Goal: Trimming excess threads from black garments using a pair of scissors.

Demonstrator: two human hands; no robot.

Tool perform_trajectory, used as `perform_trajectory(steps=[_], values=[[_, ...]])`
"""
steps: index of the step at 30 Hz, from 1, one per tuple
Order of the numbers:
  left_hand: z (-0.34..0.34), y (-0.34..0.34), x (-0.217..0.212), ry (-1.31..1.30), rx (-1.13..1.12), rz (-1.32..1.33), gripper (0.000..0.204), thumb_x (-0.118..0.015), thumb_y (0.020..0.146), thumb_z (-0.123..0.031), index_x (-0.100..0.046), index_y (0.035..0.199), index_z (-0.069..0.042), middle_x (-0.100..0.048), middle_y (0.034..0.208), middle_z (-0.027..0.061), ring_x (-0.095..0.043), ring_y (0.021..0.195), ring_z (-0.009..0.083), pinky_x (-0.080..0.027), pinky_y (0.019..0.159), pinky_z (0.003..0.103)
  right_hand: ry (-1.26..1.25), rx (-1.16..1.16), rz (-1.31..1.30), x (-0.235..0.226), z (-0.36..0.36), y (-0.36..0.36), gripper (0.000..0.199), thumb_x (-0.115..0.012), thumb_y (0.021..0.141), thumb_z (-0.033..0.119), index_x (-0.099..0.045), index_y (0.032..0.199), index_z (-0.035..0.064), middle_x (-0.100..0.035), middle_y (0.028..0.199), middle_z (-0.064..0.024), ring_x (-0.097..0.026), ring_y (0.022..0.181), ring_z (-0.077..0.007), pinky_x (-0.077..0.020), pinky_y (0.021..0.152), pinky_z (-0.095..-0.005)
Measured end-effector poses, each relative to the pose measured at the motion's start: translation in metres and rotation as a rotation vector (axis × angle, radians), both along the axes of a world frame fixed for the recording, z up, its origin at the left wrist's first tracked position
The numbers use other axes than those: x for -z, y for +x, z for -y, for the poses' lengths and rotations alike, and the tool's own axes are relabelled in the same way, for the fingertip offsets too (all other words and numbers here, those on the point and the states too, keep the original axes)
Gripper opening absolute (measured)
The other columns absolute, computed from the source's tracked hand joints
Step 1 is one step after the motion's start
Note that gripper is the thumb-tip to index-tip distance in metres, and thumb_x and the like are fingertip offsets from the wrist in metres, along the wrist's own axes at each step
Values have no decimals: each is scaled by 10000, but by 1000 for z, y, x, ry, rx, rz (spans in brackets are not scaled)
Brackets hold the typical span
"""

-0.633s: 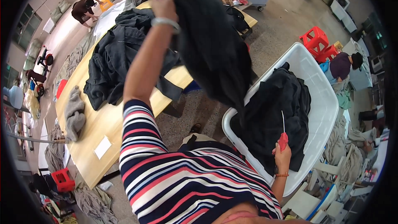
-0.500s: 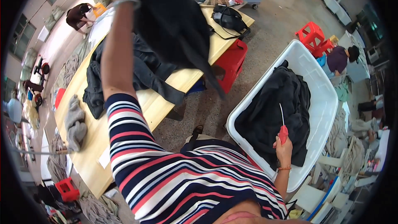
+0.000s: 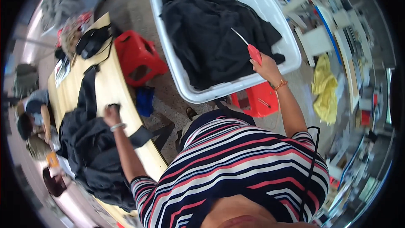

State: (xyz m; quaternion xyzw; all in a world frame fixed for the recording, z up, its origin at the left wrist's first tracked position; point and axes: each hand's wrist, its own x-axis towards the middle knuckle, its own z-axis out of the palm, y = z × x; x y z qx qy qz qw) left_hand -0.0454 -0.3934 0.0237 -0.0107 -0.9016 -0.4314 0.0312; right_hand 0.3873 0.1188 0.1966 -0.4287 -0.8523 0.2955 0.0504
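Observation:
In my right hand, closed round its handle, is a red-handled tool with a long thin pale metal tip. It is held over dark garments heaped in a white plastic tub. My left hand is closed over the pale wooden table. A small black bit shows at its fingers; I cannot tell whether it is part of a garment. Beside that hand lies a heap of dark garments, one strip reaching toward the far end and another overhanging the near edge.
Red plastic stools stand between table and tub and under the tub. A black bag lies at the table's far end. Yellow cloth is on the right. Other people are beyond the table at left.
My view has turned right toward the tub. My left hand has come down from holding a dark garment high to low over the table. The red-handled tool is still in my right hand.

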Motion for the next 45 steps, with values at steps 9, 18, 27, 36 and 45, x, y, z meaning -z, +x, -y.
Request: perform_trajectory(steps=[9, 18, 27, 36, 45], values=[[-337, 97, 45, 737, 424, 784, 612, -728, 872, -162, -409, 1367, 5, -651, 1062, 147, -686, 859, 281, -585, 691, 417, 66, 102, -75, 62, -53, 106, 280, -623, 927, 228, -629, 1103, 11, -667, 728, -105, -680, 652, -214, -522, 640, -348], [-432, 48, 72, 48, 224, 46, 365, -756, 812, -225, -661, 1058, 28, -708, 976, 204, -682, 877, 350, -517, 805, 418, -182, 192, -16, 100, -104, 142, 327, -638, 888, 307, -609, 1040, 19, -659, 839, -240, -641, 819, -431, -503, 708, -501], [-528, 202, -30, -935, 1260, 36, 238, -651, 877, -275, -675, 859, -40, -688, 886, 171, -662, 860, 385, -531, 779, 465, -757, 280, -96, 99, -197, 140, 295, -652, 912, 265, -604, 1024, -3, -646, 716, -115, -663, 655, -216, -519, 627, -355], [-746, 283, 21, 52, 859, 933, 437, -750, 856, -395, -650, 1078, -33, -655, 847, 44, -625, 650, 128, -511, 562, 250, -426, 259, -208, 122, -218, 165, 352, -653, 908, 248, -602, 1165, 13, -686, 770, -110, -659, 693, -215, -507, 680, -354], [-848, 326, 145, 130, 586, 770, 598, -782, 776, -229, -578, 1248, 77, -671, 1169, 238, -653, 1058, 355, -474, 956, 354, -520, 445, -356, 101, -209, 189, 379, -677, 889, 232, -604, 1200, 27, -684, 892, -208, -680, 841, -370, -513, 740, -387]])
